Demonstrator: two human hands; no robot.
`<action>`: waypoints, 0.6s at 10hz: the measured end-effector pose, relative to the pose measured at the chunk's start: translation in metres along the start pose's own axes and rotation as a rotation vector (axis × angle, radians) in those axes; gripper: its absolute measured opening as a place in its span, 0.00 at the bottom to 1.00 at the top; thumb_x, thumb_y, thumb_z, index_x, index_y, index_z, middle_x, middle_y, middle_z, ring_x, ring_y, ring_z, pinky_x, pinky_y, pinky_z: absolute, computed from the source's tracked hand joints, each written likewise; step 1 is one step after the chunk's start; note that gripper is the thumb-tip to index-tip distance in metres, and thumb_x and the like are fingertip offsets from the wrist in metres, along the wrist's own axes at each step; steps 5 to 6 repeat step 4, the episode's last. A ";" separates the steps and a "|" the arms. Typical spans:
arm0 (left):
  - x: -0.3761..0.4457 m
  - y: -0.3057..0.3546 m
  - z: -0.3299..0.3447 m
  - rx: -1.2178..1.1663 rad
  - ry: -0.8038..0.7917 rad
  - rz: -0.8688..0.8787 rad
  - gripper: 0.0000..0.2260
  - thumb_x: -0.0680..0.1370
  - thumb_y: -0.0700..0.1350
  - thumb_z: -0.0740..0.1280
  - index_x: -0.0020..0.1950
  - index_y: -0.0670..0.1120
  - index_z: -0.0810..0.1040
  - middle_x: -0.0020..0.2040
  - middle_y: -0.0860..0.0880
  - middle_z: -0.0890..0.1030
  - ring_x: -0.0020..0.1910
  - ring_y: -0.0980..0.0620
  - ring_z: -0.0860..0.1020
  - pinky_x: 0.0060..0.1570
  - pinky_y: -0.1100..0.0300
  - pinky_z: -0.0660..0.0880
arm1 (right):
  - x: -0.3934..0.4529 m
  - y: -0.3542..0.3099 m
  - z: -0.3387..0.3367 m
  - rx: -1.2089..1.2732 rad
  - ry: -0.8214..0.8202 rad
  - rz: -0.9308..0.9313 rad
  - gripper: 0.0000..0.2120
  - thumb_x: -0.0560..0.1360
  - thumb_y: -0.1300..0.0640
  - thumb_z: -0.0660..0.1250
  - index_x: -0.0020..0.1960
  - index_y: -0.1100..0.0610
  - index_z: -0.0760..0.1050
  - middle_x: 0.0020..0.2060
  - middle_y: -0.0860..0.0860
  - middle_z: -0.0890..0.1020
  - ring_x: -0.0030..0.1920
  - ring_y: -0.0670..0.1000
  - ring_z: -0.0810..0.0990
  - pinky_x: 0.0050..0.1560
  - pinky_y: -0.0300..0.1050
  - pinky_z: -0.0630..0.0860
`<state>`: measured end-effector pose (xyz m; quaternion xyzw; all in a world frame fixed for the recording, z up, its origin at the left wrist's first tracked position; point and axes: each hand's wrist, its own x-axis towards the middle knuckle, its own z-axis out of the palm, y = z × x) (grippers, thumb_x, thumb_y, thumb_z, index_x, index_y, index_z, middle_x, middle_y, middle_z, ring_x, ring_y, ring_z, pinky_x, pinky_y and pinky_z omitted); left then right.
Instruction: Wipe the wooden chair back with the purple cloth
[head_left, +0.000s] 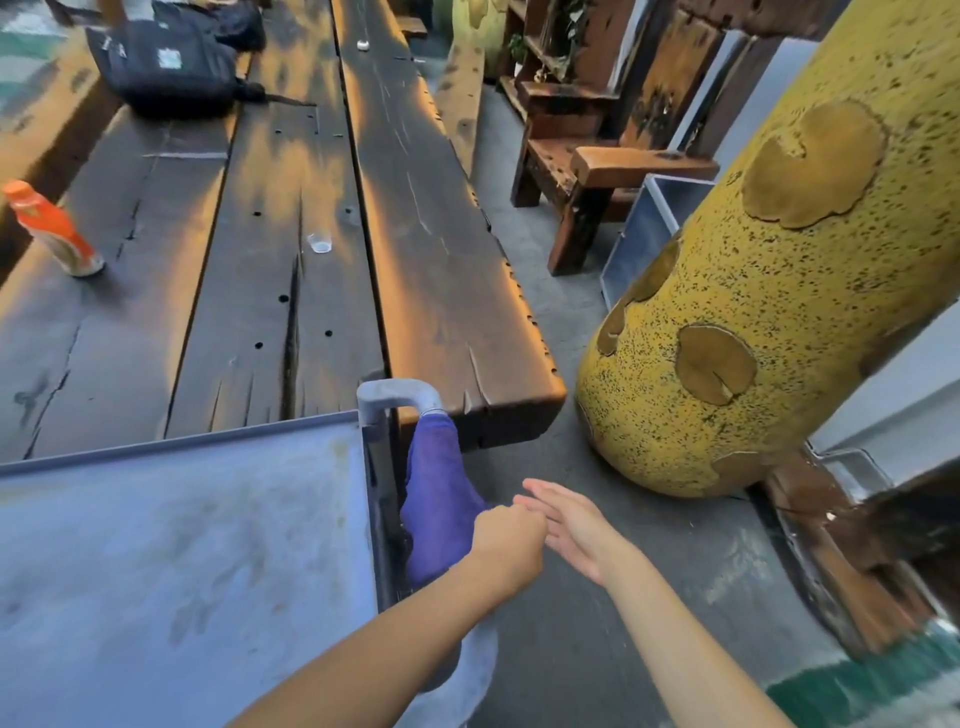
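A purple cloth (439, 499) hangs from the grey handle (400, 395) of a metal cart, low in the middle of the view. My left hand (506, 545) is closed on the cloth's lower right part. Just to its right, my right hand (569, 525) is flat with fingers apart, touching the left hand's knuckles and holding nothing. A wooden chair (602, 171) with a thick armrest stands further off at the upper right, well away from both hands.
The grey cart top (171, 545) fills the lower left. A long dark wooden table (291, 208) carries an orange bottle (54, 231), a small clear cup (319, 243) and a black bag (166, 67). A yellow speckled pillar (753, 312) rises on the right above concrete floor (571, 649).
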<state>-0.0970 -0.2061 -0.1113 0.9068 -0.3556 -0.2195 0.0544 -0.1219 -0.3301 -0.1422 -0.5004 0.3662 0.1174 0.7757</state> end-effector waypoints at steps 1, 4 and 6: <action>-0.010 -0.001 -0.007 0.044 -0.044 0.135 0.13 0.80 0.42 0.61 0.60 0.40 0.79 0.60 0.41 0.80 0.59 0.39 0.79 0.48 0.50 0.73 | -0.003 0.013 0.001 -0.016 0.034 -0.017 0.18 0.81 0.60 0.66 0.70 0.61 0.73 0.59 0.58 0.79 0.50 0.52 0.81 0.65 0.57 0.74; -0.029 -0.059 -0.066 -0.056 0.289 0.469 0.17 0.81 0.49 0.61 0.67 0.48 0.79 0.60 0.46 0.81 0.62 0.44 0.73 0.57 0.46 0.75 | -0.068 0.008 0.027 -0.515 0.520 -0.345 0.12 0.83 0.52 0.61 0.65 0.48 0.76 0.66 0.51 0.79 0.65 0.51 0.77 0.67 0.54 0.75; -0.029 -0.059 -0.066 -0.056 0.289 0.469 0.17 0.81 0.49 0.61 0.67 0.48 0.79 0.60 0.46 0.81 0.62 0.44 0.73 0.57 0.46 0.75 | -0.068 0.008 0.027 -0.515 0.520 -0.345 0.12 0.83 0.52 0.61 0.65 0.48 0.76 0.66 0.51 0.79 0.65 0.51 0.77 0.67 0.54 0.75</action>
